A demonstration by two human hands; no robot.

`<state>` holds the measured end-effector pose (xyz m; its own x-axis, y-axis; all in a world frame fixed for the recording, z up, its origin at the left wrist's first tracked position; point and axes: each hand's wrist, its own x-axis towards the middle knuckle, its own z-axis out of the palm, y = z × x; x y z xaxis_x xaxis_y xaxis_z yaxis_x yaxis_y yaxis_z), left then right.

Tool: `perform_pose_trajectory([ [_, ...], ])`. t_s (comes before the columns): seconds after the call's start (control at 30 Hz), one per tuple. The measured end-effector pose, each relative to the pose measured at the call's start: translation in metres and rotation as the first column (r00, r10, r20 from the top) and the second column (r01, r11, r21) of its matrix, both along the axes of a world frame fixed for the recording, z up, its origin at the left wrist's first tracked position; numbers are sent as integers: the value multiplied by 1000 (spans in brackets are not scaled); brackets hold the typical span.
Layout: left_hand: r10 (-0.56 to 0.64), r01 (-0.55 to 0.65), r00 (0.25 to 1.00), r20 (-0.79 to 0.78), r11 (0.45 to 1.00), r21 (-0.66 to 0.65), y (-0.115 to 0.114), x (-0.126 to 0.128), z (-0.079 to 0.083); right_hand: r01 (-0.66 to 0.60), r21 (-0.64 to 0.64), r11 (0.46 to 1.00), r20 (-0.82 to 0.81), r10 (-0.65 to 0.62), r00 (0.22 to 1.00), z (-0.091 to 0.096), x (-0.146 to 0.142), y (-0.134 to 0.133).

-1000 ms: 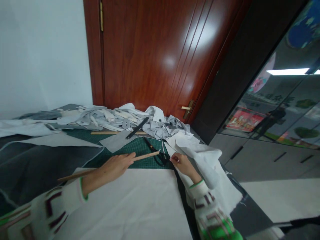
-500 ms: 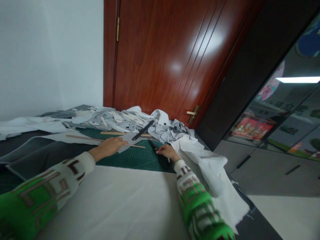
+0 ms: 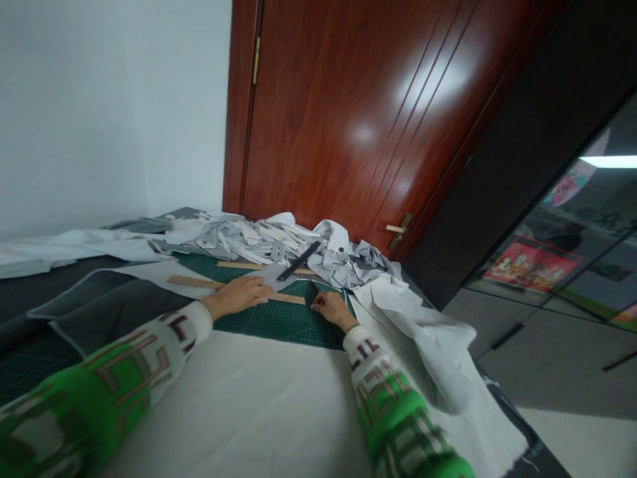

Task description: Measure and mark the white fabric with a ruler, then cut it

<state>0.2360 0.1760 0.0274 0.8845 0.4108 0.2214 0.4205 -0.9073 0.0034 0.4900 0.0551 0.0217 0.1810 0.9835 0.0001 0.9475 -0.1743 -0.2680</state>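
Observation:
My left hand [image 3: 241,295] is closed over the middle of a wooden ruler [image 3: 288,299], which slants across the green cutting mat [image 3: 279,320]. Beneath the ruler's left part lies a pale cloth piece. At the mat's right side, my right hand [image 3: 332,308] has its thumb and fingers pinched together; what is in them, if anything, is too small to make out. The tip of a dark, pointed tool [image 3: 313,286] shows just beyond those fingers, the rest being hidden. A large white sheet [image 3: 239,398] spreads below both forearms.
A black bar-like tool [image 3: 298,261] rests on a grey-white piece, with a second wooden ruler [image 3: 239,265] behind. Grey and white scraps [image 3: 269,236] heap against the wooden door [image 3: 328,119]. Dark cloth [image 3: 109,299] lies left, white cloth [image 3: 423,325] right.
The wooden ruler has turned from its thin edge to its flat face under my left hand. My right hand's fingers have drawn in. The view has shifted slightly left.

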Motion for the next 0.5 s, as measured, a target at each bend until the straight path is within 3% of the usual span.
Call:
perform_pose_trajectory([
  [0.13,19,-20,1000,-4,999,-38,7,-1,-2,-73,-35,997,9,73,997,13,-3,-28],
  [0.27,53,-51,998,47,998,-46,-8,-20,5,-151,-154,976,-17,151,988,19,-2,-83],
  [0.4,12,-8,999,52,997,-76,-29,-56,11,-121,-132,984,-37,117,992,7,-1,-138],
  [0.5,3,-1,1000,22,993,-122,-42,-88,2,-30,-90,995,-52,25,998,-6,2,-159],
])
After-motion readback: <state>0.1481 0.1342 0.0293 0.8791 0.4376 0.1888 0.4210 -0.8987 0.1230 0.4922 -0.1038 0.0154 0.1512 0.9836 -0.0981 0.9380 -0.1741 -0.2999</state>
